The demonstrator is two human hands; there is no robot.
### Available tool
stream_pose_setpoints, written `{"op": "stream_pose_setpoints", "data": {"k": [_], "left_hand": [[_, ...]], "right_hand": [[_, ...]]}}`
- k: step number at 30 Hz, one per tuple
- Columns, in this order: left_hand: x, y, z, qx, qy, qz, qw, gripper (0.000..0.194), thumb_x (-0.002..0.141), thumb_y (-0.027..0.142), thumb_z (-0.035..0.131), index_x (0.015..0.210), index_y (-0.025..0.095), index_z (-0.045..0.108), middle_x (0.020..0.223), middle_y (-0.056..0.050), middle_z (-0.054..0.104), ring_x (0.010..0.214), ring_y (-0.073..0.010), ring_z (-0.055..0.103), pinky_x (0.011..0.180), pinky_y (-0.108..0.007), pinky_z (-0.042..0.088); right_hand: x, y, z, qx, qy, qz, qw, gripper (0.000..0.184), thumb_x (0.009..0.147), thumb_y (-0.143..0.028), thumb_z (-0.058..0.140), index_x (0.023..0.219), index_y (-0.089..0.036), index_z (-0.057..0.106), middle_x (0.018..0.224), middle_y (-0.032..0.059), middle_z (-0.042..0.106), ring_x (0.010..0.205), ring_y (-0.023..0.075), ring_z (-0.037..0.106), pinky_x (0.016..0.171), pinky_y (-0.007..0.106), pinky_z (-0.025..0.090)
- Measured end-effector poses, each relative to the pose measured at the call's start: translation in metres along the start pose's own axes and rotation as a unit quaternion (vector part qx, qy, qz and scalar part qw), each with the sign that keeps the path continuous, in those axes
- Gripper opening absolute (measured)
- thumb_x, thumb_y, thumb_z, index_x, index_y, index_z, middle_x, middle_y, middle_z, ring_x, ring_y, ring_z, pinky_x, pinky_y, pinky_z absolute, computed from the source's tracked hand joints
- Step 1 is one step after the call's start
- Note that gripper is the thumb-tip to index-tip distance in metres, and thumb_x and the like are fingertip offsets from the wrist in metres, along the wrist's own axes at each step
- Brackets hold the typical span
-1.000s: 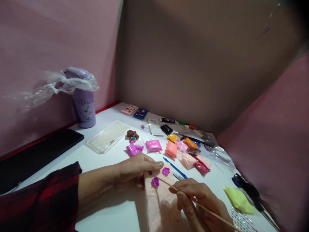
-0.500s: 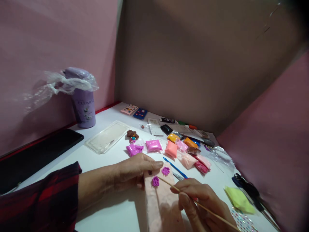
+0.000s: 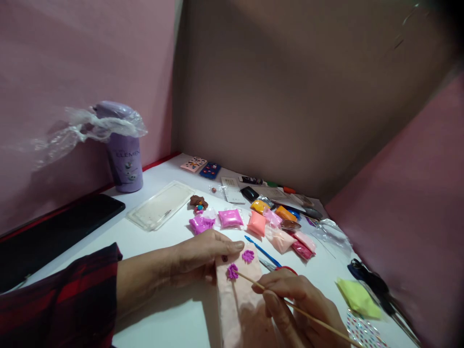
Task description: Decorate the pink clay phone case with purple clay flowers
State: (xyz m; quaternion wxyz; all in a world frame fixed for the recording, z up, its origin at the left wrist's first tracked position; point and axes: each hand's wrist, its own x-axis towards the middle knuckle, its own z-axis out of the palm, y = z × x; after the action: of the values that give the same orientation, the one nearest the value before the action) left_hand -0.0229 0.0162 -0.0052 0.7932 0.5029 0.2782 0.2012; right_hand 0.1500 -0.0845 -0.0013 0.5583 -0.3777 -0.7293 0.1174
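My left hand [image 3: 210, 251] grips the upper left edge of a flat, pale pink clay-covered panel [image 3: 241, 299], thumb on top and the other fingers mostly hidden behind it. Two ruffled magenta clay pieces sit on the panel: one [image 3: 248, 256] near the top right corner, the other [image 3: 232, 271] lower and to the left. Pinched in my right hand [image 3: 300, 304] is a thin wooden skewer [image 3: 250, 279], its tip touching the lower magenta piece. The panel's bottom end runs out of view.
Clay packets [image 3: 231, 219] in several colours lie beyond the panel. A blue tool [image 3: 263, 250] and red-handled scissors [image 3: 268, 264] are just right of it. A clear case [image 3: 161, 205], a black phone-like slab [image 3: 61, 237] and a purple tumbler [image 3: 126, 159] stand or lie left.
The skewer's tip has moved slightly down and left onto the lower magenta piece, my right hand shifting left with it. My left hand and the panel stay nearly still.
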Motion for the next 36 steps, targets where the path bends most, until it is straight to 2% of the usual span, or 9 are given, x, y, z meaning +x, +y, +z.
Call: {"op": "stream_pose_setpoints", "data": {"k": [12,19,25,32,36], "left_hand": [[-0.0011,0.0018,0.0021,0.001,-0.001,-0.005,1.0,0.038,0.076,0.047,0.062,0.059,0.018,0.045,0.047,0.005,0.039,0.036,-0.0047,0.03,0.036,-0.022,0.015],[0.0004,0.0005,-0.0001,-0.004,-0.018,0.009,1.0,0.038,0.077,0.047,0.06,0.058,0.018,0.045,0.047,0.005,0.038,0.036,-0.0046,0.028,0.036,-0.022,0.014],[-0.0019,0.001,0.0007,-0.01,-0.014,-0.004,1.0,0.04,0.076,0.048,0.062,0.057,0.019,0.041,0.046,0.006,0.036,0.037,-0.0048,0.027,0.037,-0.023,0.015],[-0.0007,0.0,-0.0001,-0.003,-0.018,0.0,1.0,0.04,0.076,0.049,0.061,0.059,0.018,0.043,0.047,0.006,0.036,0.038,-0.0051,0.027,0.037,-0.023,0.015],[0.0008,-0.0009,-0.0013,0.001,-0.011,0.004,1.0,0.039,0.078,0.047,0.06,0.058,0.019,0.042,0.047,0.006,0.036,0.037,-0.0051,0.027,0.036,-0.022,0.015]], "right_hand": [[0.0,-0.0002,0.0001,-0.006,0.002,0.002,1.0,0.015,0.081,-0.008,0.056,0.084,-0.021,0.062,0.072,0.0037,0.069,0.065,0.0171,0.067,0.056,0.027,0.052],[0.0007,-0.0009,0.0013,-0.004,0.015,0.015,1.0,0.015,0.082,-0.009,0.057,0.087,-0.021,0.063,0.078,0.0039,0.069,0.071,0.017,0.067,0.058,0.026,0.051],[0.0009,-0.0008,0.0003,-0.012,-0.004,0.009,1.0,0.015,0.082,-0.007,0.056,0.087,-0.021,0.062,0.077,0.0041,0.069,0.068,0.017,0.066,0.055,0.026,0.051],[-0.0009,0.0013,-0.001,-0.011,-0.01,-0.001,1.0,0.02,0.08,-0.005,0.057,0.089,-0.021,0.062,0.078,0.0046,0.069,0.071,0.0181,0.067,0.059,0.029,0.054],[-0.0017,0.0012,-0.0003,-0.012,0.006,0.006,1.0,0.02,0.079,-0.004,0.056,0.088,-0.02,0.062,0.078,0.0043,0.07,0.073,0.0177,0.067,0.061,0.029,0.054]]}}
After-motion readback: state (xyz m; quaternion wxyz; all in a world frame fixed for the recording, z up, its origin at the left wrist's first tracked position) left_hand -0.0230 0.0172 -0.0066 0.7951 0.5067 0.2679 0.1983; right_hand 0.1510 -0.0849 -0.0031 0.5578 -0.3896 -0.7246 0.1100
